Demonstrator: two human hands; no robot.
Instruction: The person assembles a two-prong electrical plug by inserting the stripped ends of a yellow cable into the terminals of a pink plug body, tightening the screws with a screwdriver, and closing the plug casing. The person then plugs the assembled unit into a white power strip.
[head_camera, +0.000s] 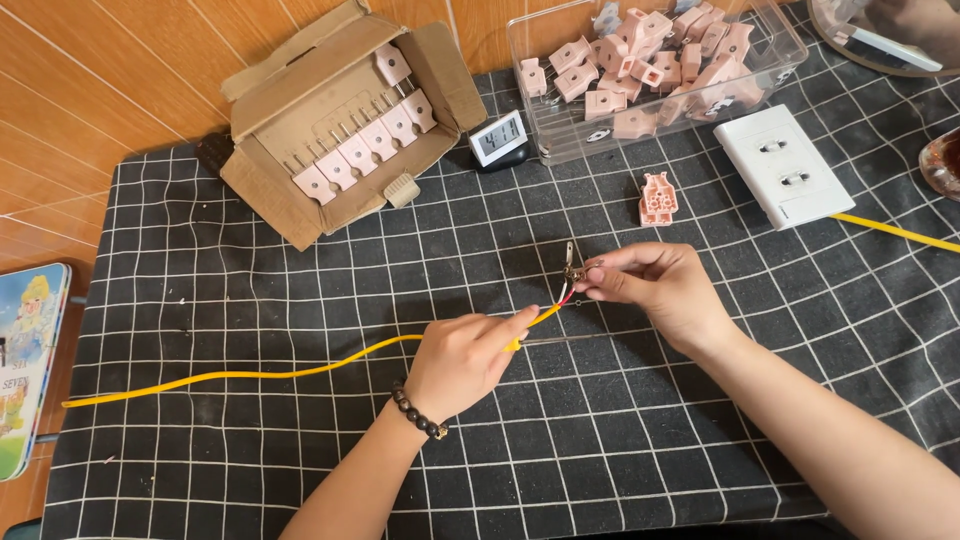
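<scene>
Yellow cable (300, 370) runs from the left edge of the black grid-patterned mat (200, 250) toward its middle, where we grip it with our left hand (465, 360), fingers closed around the sheath just short of the stripped end. Our right hand (660, 285) pinches a small metal plug prong (571, 262) between thumb and fingertips, right at the red inner wire (566, 295); a thin metal tool (560, 341) lies on the mat between our two hands. We see open mat across the whole near edge and the left half. At the far edge, one open cardboard box (330, 130) holds pink plug halves in a row, seven that we can count; one clear plastic tub (650, 70) holds a loose heap, too many to count. Between them stands one small digital clock (498, 140). One single pink plug body (658, 198) lies alone, near one white double socket (783, 165) with a second yellow lead (895, 232) running off the right edge.
</scene>
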